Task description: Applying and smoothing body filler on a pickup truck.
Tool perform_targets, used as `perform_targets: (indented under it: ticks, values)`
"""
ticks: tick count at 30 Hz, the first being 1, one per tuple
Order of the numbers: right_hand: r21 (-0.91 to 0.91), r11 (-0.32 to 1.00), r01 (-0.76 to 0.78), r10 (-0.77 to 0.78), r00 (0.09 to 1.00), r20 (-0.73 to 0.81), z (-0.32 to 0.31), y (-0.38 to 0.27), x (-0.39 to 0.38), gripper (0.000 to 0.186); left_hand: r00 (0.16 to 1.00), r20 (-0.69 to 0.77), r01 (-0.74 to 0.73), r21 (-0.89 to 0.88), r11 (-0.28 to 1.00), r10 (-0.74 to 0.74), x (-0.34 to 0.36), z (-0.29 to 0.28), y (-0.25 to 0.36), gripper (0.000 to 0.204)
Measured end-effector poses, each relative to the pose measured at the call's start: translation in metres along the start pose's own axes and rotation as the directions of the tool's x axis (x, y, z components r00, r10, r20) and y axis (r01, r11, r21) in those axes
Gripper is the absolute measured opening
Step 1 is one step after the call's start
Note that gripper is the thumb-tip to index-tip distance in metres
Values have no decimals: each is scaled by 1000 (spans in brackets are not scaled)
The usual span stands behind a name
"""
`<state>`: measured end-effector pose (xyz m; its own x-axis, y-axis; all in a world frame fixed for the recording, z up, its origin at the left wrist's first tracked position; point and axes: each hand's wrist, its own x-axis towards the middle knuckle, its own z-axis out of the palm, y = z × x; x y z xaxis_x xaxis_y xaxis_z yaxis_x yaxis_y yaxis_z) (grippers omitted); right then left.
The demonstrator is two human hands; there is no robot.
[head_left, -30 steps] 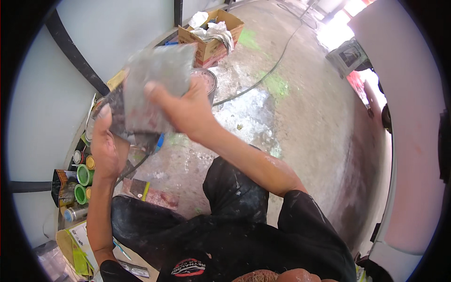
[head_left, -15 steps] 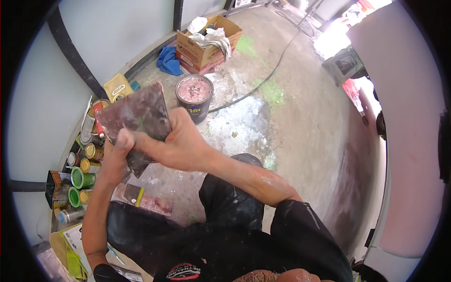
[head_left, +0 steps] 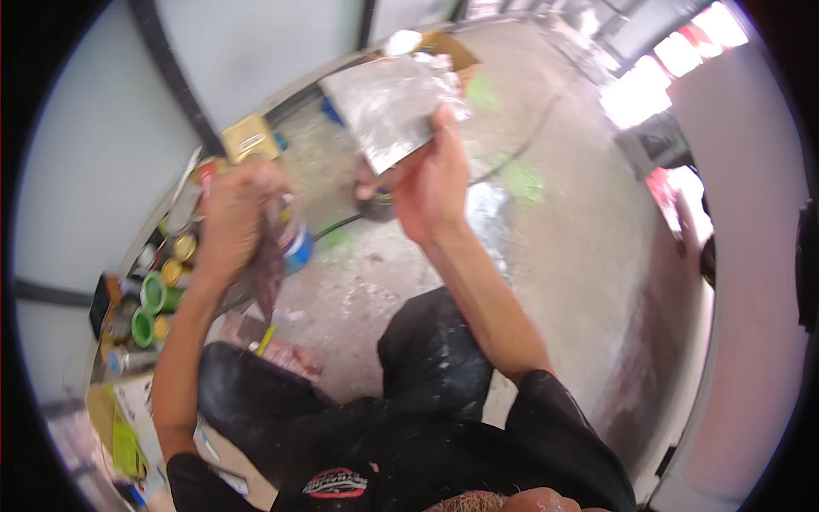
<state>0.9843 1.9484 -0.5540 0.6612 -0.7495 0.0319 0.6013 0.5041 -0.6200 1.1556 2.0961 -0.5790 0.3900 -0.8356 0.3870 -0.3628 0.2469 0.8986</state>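
Note:
My right hand [head_left: 435, 183] is raised at the middle, closed on a thin, square, silvery metal plate [head_left: 384, 111]. Its thumb lies along the plate's right edge, with fingers beneath. To the left, my left hand [head_left: 235, 209] is closed around a dark reddish-brown flat piece [head_left: 271, 264] that hangs down below the fist. Motion blurs this piece, so its exact kind is unclear. A dark can [head_left: 377, 207] shows only partly under the right hand. Beside the left fist stands a blue and white tin [head_left: 296, 249], half covered by the dark piece.
Several tins, green and gold ones among them [head_left: 160, 293], line the left wall. A yellow metal can [head_left: 250, 136] stands farther up. Behind the plate is a cardboard box [head_left: 461, 60]. A hose [head_left: 520, 145] crosses the concrete floor. A pale panel [head_left: 742, 256] rises at the right.
Both hands were together on a dark plate. They have moved apart: the right has gone up and right with a silvery plate, while the left keeps a dark piece. The view has shifted slightly.

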Motion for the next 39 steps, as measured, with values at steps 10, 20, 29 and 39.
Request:
perform_targets:
  ticks: [10,20,29,39]
  values:
    - [-382,924,4,98,964,247,-7,4,-9,35,976,101,197,-29,980,-193,-5,4,47,50]
    - [-314,949,-39,52,998,35,-6,11,-4,56,979,-127,143,-123,982,-158,4,1,25,49]
    - [-731,681,52,327,871,367,18,25,-36,80,862,-498,37,-115,993,-90,10,1,20,53]
    - [-826,463,321,11,930,367,25,23,-49,12,898,-436,-63,-254,965,-57,13,-3,16,37]
